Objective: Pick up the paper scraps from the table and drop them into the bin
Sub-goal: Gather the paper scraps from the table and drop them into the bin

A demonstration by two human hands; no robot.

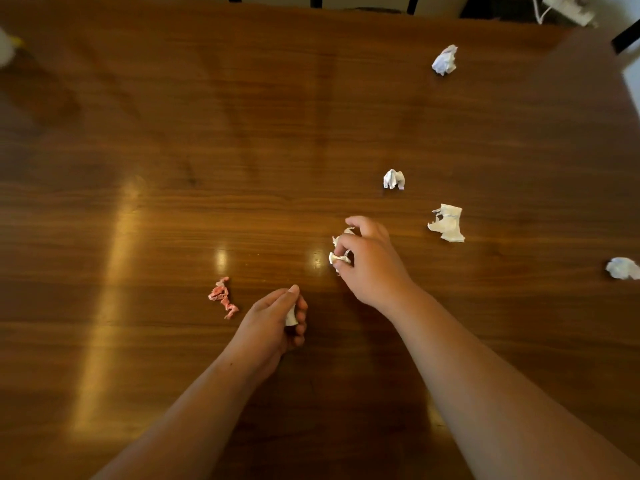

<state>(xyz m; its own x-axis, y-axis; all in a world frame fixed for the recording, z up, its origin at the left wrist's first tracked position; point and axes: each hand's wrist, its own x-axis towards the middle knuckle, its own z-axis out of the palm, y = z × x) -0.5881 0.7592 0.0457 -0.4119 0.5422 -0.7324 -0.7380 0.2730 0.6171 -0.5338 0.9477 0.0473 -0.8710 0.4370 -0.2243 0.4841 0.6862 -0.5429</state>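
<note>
My right hand [372, 263] is closed around a white crumpled paper scrap [337, 258] near the table's middle. My left hand [273, 323] holds a small white scrap [291, 317] in its curled fingers. A pink crumpled scrap [223, 297] lies just left of my left hand. More white scraps lie to the right: a small ball [393, 179], a torn piece [447, 222], a ball at the far back [444, 59], and one at the right edge [623, 268]. No bin is in view.
The wooden table [207, 150] fills the view. Dark chair legs [316, 0] stand beyond its far edge. A white power strip with a cord [568, 8] lies on the floor at the top right. A blurred white object [5, 46] sits at the far left.
</note>
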